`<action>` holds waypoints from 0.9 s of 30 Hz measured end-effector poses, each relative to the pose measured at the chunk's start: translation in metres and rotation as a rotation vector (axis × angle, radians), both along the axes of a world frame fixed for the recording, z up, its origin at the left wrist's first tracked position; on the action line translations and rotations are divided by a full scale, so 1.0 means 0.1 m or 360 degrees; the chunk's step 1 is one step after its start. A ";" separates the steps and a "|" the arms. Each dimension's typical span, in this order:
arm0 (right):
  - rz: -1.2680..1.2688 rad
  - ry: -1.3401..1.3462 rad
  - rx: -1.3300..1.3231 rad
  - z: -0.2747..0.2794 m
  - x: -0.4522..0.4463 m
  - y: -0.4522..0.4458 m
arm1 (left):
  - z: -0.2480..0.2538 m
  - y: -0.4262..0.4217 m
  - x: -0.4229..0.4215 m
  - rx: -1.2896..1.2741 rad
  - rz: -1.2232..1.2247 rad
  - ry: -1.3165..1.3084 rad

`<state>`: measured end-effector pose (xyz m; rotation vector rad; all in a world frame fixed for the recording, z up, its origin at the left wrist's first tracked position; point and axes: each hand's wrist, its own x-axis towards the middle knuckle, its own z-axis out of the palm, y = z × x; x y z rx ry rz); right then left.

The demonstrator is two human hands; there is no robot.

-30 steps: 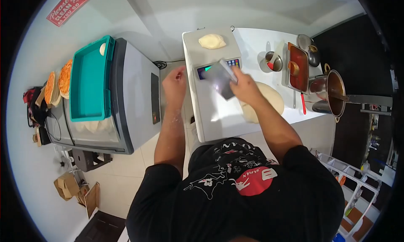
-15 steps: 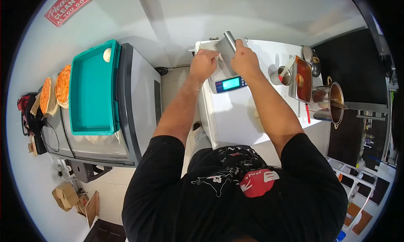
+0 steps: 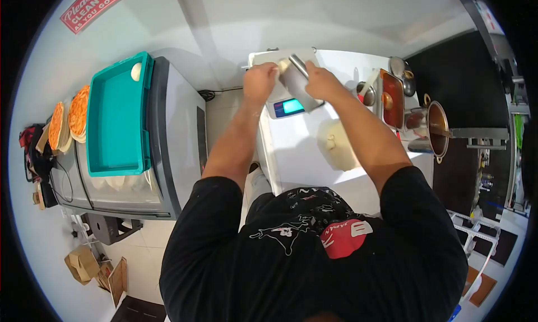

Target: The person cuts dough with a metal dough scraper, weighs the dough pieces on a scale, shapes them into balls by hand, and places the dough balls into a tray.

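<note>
Gripping scraper [image 3: 297, 85], right hand [image 3: 324, 82] above scale [image 3: 290, 107]; left hand [image 3: 259, 82] pinching dough piece [image 3: 284, 65]; arms [image 3: 231, 144] outstretched.

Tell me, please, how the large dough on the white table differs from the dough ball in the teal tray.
The large dough is far bigger than the dough ball. The large dough shows an uneven patch, while the dough ball looks smooth. The large dough lies on the white table; the dough ball sits in the teal tray. Both are pale.
</note>
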<state>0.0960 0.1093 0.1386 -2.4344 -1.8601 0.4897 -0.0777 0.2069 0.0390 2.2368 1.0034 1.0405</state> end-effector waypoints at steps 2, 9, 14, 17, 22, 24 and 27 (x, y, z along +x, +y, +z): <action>-0.0189 0.0097 0.0111 0.07 0.25 -0.43 | 0.02 -0.27 -0.01 -0.0387 0.0129 -0.0487; -0.0830 0.0695 0.0494 0.34 0.86 -1.86 | -0.66 -2.55 0.68 -0.0384 -0.0370 0.0281; -0.0810 0.0992 0.0679 0.16 1.10 -2.44 | -0.27 -2.99 0.60 -0.0802 -0.0220 0.0035; -0.0753 0.1144 0.0792 0.19 1.05 -2.55 | -0.39 -2.99 0.53 -0.1122 -0.0365 -0.0083; -0.0485 0.1011 0.0564 0.19 0.66 -2.44 | -0.49 -2.26 -0.06 -0.1515 -0.0405 -0.0518; -0.0277 0.0989 0.0354 -0.11 0.31 -2.28 | -0.37 -1.94 -0.47 -0.1338 0.0080 -0.0656; -0.0112 0.0999 0.0194 -0.70 -0.24 -2.00 | 0.01 -1.53 -0.60 -0.1086 0.0286 -0.0589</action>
